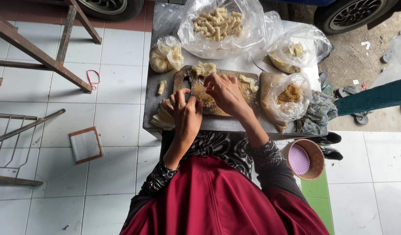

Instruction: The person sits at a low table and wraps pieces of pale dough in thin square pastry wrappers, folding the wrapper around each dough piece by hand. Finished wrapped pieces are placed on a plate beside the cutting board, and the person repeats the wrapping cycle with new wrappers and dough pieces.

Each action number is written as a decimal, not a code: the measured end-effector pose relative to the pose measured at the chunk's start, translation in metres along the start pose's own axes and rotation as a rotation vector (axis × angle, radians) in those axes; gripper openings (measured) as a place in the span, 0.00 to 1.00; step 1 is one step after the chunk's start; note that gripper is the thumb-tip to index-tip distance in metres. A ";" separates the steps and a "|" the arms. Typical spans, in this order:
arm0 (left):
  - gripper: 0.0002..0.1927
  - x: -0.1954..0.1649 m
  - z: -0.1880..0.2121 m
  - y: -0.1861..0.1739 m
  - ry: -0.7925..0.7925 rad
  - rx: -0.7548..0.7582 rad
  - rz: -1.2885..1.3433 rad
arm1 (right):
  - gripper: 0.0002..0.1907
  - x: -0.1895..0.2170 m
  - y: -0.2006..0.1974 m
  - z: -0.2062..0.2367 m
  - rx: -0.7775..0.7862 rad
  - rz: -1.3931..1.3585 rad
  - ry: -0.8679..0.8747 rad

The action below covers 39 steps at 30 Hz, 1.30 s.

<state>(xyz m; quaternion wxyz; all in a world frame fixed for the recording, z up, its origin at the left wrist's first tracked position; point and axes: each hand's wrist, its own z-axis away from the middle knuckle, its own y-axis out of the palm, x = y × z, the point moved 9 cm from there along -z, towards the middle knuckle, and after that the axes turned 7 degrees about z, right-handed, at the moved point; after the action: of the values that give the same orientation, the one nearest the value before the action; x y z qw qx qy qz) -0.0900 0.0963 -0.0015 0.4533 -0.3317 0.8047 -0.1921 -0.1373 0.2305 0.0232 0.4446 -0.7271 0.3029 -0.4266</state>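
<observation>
1. The left hand and the right hand meet over the wooden board, which lies at the middle of the metal surface, close to the person's body, so both hands reach it without stretching.
2. Both press on a pale wrapper lying on the board. The left grip is narrow, fingertips pinching the wrapper's near edge; the right grip is curled down over it from 1 o'clock. Whether the wrapper is being folded or rolled I cannot tell.
3. A stack of flat wrappers sits at 8 o'clock from the hands, at the surface's near edge just beside the left wrist, handy for that hand.
4. An open bag of brown crumbs stands at 3 o'clock, on the right hand's side, its mouth folded wide.
5. A large clear bag of finished rolls lies at 12 o'clock, behind the board and out of the working space.
6. A tied bag of pale pieces lies at 11 o'clock; one loose roll lies just left of the board.
7. A woven basket with a purple lid hangs below the surface at 4 o'clock.
</observation>
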 end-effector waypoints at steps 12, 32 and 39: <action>0.05 -0.001 -0.005 0.003 0.012 -0.007 0.000 | 0.12 -0.074 -0.012 0.046 -0.206 -0.148 0.395; 0.05 -0.019 -0.010 0.026 0.188 0.084 -0.022 | 0.19 -0.051 0.008 0.049 -0.251 -0.416 0.430; 0.02 -0.022 -0.011 0.026 0.211 0.035 -0.040 | 0.19 -0.047 0.010 0.047 -0.239 -0.476 0.379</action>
<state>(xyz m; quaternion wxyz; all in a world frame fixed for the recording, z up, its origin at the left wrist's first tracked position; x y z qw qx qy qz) -0.1010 0.1301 0.0020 0.3680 -0.3179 0.8377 -0.2487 -0.1176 0.2832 -0.0133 0.1795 -0.7324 0.2495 -0.6076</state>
